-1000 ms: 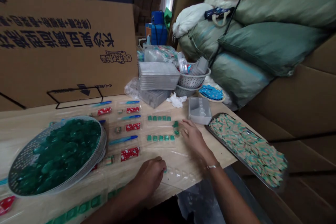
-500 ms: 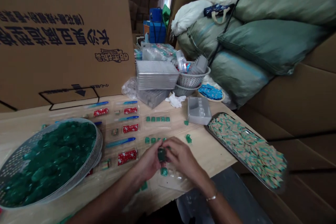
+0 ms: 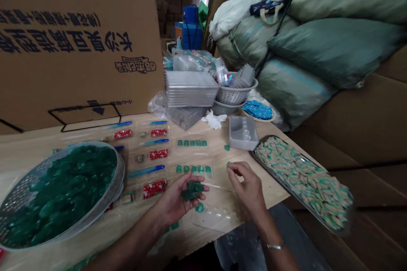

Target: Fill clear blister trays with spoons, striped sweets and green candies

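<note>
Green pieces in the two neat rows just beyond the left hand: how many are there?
10: five green pieces in the farther row, and five more in the nearer one, just beyond the left hand. None there looks hidden.

Between the filled blister trays (image 3: 192,151) and the metal tray (image 3: 294,194), a lane of bare bench (image 3: 219,150) leads toward the back, its near part taken up by the right hand (image 3: 247,184) and its far end narrowed by the clear box (image 3: 243,133). Leftward, the heaped colander (image 3: 120,173) obstructs any low path; behind, the carton (image 3: 79,82) and clear plastic stack (image 3: 192,89) stand as barriers.
</note>
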### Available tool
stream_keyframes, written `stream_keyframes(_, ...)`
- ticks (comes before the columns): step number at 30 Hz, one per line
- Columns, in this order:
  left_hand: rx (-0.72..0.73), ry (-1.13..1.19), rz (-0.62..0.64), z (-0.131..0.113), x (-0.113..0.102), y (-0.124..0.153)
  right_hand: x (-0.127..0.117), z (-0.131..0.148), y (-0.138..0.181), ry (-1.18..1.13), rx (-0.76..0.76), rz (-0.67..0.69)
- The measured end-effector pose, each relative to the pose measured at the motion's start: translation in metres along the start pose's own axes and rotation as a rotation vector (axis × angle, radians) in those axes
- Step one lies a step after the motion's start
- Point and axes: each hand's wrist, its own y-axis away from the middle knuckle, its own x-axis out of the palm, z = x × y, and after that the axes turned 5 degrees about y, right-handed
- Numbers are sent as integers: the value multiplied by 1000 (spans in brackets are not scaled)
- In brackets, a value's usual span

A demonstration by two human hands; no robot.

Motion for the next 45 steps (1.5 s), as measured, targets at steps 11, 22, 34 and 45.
stream_keyframes(11, 322, -455, -185, -9, -17, 59, 46, -43, -56, 640, 162, 217)
stream_keyframes(22, 1149, -1176, -799, -56, -76, 107, 29, -40, -49, 232, 90, 132)
stream_keyframes(34, 53, 151, 149, 36, -16, 23, 51, 73, 38, -379, 114, 48)
stream_keyframes(45, 181, 29, -3, 42, -21, 33, 25, 49, 46, -496, 237, 29)
